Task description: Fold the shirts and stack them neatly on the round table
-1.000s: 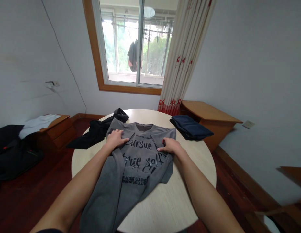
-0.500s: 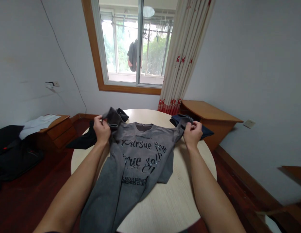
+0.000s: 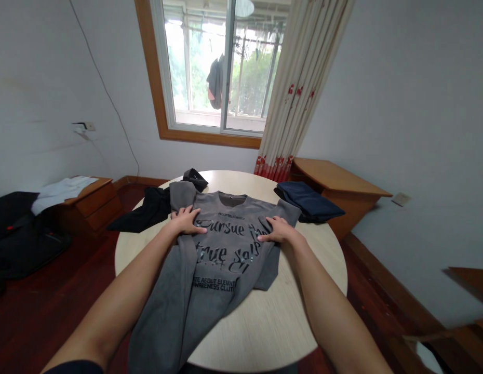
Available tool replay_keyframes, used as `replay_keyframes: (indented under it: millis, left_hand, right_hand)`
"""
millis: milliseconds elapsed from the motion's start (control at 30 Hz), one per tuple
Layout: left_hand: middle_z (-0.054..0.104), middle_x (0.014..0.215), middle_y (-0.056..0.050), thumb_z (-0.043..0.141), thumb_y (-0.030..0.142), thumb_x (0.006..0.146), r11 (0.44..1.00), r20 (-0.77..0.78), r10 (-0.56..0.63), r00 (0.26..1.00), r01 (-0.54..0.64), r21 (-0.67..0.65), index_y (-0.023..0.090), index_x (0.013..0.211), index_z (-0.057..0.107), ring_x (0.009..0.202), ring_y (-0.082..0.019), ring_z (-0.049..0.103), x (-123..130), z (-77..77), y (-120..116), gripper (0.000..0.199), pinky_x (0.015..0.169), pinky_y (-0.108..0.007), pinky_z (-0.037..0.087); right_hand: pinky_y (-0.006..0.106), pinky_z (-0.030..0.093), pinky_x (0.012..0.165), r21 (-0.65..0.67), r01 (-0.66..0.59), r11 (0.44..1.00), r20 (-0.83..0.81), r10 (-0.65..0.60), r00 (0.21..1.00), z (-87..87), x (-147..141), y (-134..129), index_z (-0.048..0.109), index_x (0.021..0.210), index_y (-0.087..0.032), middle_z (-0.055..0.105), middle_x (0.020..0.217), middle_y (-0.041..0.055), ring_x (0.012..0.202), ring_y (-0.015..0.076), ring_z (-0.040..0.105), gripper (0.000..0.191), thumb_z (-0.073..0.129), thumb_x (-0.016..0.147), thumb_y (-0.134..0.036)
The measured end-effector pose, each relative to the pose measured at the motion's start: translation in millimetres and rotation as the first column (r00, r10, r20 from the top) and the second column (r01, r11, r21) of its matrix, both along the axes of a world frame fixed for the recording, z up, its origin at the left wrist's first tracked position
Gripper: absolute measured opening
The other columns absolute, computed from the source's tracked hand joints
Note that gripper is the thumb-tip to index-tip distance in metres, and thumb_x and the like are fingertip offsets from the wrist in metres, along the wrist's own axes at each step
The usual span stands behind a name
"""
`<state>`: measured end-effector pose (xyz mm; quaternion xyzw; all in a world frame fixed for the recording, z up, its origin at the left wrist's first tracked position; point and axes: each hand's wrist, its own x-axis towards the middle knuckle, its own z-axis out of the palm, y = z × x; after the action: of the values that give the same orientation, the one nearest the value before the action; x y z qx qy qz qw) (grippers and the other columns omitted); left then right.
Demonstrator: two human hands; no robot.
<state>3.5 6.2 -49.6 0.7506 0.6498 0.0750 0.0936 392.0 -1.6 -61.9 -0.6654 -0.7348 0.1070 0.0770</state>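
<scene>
A grey T-shirt (image 3: 226, 213) with dark lettering lies front up on a round pale table (image 3: 260, 332), its collar at the far side. Its long lower part slants toward me in loose folds and passes over the near edge at the left. My left hand (image 3: 185, 221) rests on the cloth below the left sleeve, fingers stretched. On the opposite side, my right hand (image 3: 278, 229) lies on the shirt by the other sleeve, fingers spread, thumb pointing inward. Neither hand grips the fabric.
Black garments (image 3: 153, 208) lie crumpled at the table's left side. A folded navy garment (image 3: 311, 200) sits at the right edge. Beyond stand a wooden desk (image 3: 338, 179) and a curtain (image 3: 299, 98). A low wooden cabinet (image 3: 91, 200) holds white cloth at the left.
Both hands have let go of the raised sleeves and moved inward onto the shirt. The sleeves now lie flat on the table.
</scene>
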Motion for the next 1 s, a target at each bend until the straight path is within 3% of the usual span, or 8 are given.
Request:
replay_keyframes:
  millis: [133,300,467,567,700,767,900,1000]
  left_hand:
    - [0.048,0.151,-0.017,0.067,0.068,0.075,0.999,-0.083,-0.016,0.996,0.013,-0.035,0.030,0.133,0.062,0.135,-0.046,0.040,4.4,2.9,0.4,0.070,0.105,-0.061,0.037]
    - [0.061,0.123,-0.017,0.059,0.042,0.089,0.997,-0.111,-0.027,0.993,0.034,0.065,0.022,0.096,0.072,0.114,-0.037,0.055,19.1,5.3,-2.9,0.025,0.089,-0.046,0.049]
    - [0.068,0.097,-0.013,0.050,0.035,0.095,0.985,0.248,-0.046,0.968,0.002,0.175,0.018,0.089,0.064,0.096,-0.029,0.063,31.7,6.3,-5.1,0.023,0.088,-0.041,0.049]
    - [0.069,0.088,-0.007,0.047,0.056,0.097,0.981,0.731,-0.194,0.654,0.121,0.152,0.017,0.085,0.061,0.088,-0.024,0.064,45.8,12.1,-12.1,0.043,0.085,-0.039,0.052]
    - [0.071,0.090,-0.005,0.065,0.073,0.081,0.919,0.979,-0.153,0.138,0.384,0.090,0.015,0.097,0.067,0.085,-0.022,0.066,68.8,16.6,-30.0,0.061,0.084,-0.037,0.054]
    - [0.072,0.090,-0.005,0.074,0.071,0.076,0.876,0.990,-0.107,0.087,0.480,0.053,0.014,0.096,0.067,0.083,-0.020,0.066,75.5,16.8,-36.8,0.060,0.083,-0.035,0.053]
    - [0.071,0.103,-0.007,0.071,0.073,0.077,0.811,0.971,-0.203,0.129,0.577,0.093,0.016,0.095,0.065,0.094,-0.022,0.066,74.9,18.5,-39.8,0.060,0.090,-0.036,0.051]
    - [0.060,0.137,-0.014,0.072,0.075,0.075,0.785,0.900,-0.378,0.219,0.591,0.186,0.018,0.125,0.061,0.127,-0.032,0.056,68.6,21.8,-38.6,0.076,0.110,-0.044,0.041]
  right_hand:
    - [0.048,0.046,0.100,-0.031,-0.041,0.999,0.079,0.044,0.996,11.2,-14.0,-4.5,0.065,0.133,-0.018,0.056,0.139,0.0212,0.124,0.0432,0.053,0.090,0.090,0.058,-0.061]
    - [0.033,0.049,0.082,-0.027,-0.237,0.971,0.037,0.238,0.971,21.1,-30.2,-10.5,0.074,0.095,-0.021,0.072,0.097,0.0086,0.095,0.0282,0.063,0.031,0.086,0.069,-0.033]
    - [0.031,0.049,0.083,0.104,-0.500,0.860,-0.418,0.494,0.762,27.9,-54.6,-21.8,0.068,0.080,-0.019,0.069,0.087,0.0022,0.086,0.0206,0.063,0.012,0.077,0.072,-0.019]
    - [0.036,0.051,0.089,0.310,-0.477,0.822,-0.636,0.553,0.539,28.7,-69.6,-28.3,0.070,0.098,-0.020,0.067,0.112,0.0076,0.098,0.0231,0.063,0.029,0.080,0.073,-0.032]
    - [0.041,0.053,0.093,0.396,-0.362,0.844,-0.724,0.530,0.442,19.8,-88.4,-32.7,0.038,0.153,-0.024,0.056,0.136,0.0120,0.108,0.0265,0.062,0.107,0.089,0.060,-0.033]
    - [0.042,0.050,0.100,0.435,-0.361,0.825,-0.707,0.561,0.431,15.0,-96.0,-33.0,0.034,0.155,-0.021,0.059,0.132,0.0113,0.114,0.0280,0.061,0.113,0.088,0.056,-0.030]
    - [0.037,0.052,0.094,0.468,-0.302,0.831,-0.655,0.555,0.513,14.6,-101.2,-29.6,0.061,0.126,-0.019,0.070,0.112,0.0059,0.101,0.0251,0.066,0.065,0.075,0.063,-0.027]
    - [0.036,0.053,0.089,0.508,-0.058,0.859,-0.664,0.434,0.609,18.9,-90.4,-21.0,0.065,0.112,-0.021,0.072,0.103,0.0038,0.094,0.0243,0.067,0.049,0.070,0.063,-0.026]
